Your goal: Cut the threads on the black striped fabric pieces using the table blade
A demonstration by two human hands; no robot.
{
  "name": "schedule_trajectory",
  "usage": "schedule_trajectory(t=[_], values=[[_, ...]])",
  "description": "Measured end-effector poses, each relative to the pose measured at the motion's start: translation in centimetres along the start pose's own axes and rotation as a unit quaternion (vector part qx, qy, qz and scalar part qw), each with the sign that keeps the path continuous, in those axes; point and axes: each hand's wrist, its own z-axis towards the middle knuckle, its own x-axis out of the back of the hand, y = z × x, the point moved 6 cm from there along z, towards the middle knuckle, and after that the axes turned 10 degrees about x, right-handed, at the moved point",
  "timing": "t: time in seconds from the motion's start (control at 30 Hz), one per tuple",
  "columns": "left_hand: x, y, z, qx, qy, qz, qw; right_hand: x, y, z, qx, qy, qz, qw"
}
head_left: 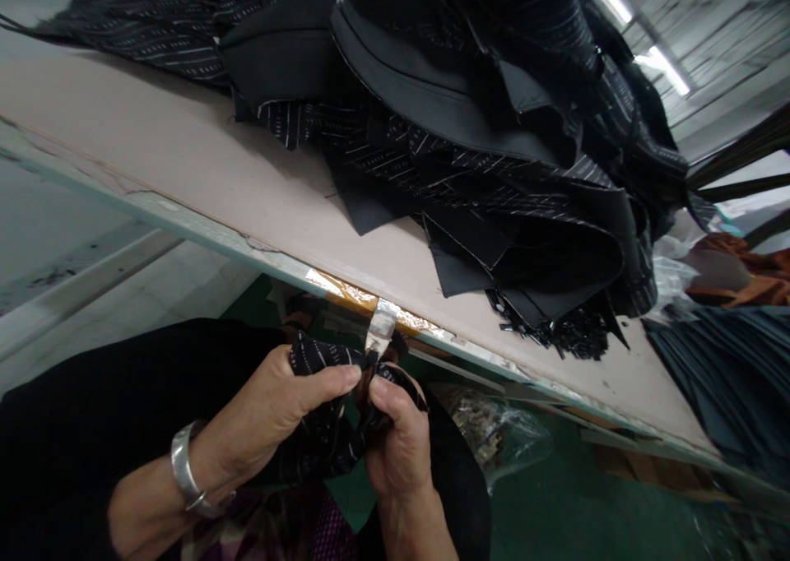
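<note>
Black cloth with white print [321, 355] is pinched between the thumb and fingers of my left hand [277, 405], which has a silver bangle on its wrist. My right hand [401, 438] grips another part of the same dark cloth, its thumb close to the left thumb. Just beyond both thumbs, a worn metal piece [381, 324] sticks out from the table edge over shiny brown tape [346, 291], with the cloth at its near end. The fingers under the cloth are partly hidden.
A large pile of black printed fabric [432, 117] covers the far part of the table [259, 183]. Small black pieces [573, 339] lie by it. Dark stacked cloth [722, 380] is at the right. Below the table edge sits a clear plastic bag [494, 429].
</note>
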Motion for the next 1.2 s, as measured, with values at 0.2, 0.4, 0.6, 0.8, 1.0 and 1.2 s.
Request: schedule_trajectory(t=[0.2, 0.4, 0.6, 0.8, 1.0, 1.2], values=[[-0.14, 0.0, 0.2, 0.01, -0.008, -0.01, 1.0, -0.24, -0.27, 0.1, -0.002, -0.026, 0.014, 1.0], [-0.24, 0.11, 0.32, 0.012, -0.005, -0.01, 1.0, -0.63, -0.64, 0.12, 0.023, -0.03, 0.004, 0.999], [-0.25, -0.01, 0.24, 0.009, -0.016, -0.011, 1.0, -0.51, -0.16, 0.12, 0.009, -0.017, 0.041, 0.999], [-0.29, 0.18, 0.43, 0.008, -0.02, -0.024, 0.999, -0.47, -0.27, 0.16, -0.005, -0.026, 0.057, 0.998], [-0.5, 0.51, 0.38, -0.001, -0.025, -0.022, 0.999, -0.75, -0.52, 0.46, -0.005, -0.032, 0.061, 0.998], [-0.45, 0.46, 0.43, -0.004, -0.018, -0.021, 1.0, -0.66, -0.6, 0.79, 0.0, -0.02, 0.049, 0.999]])
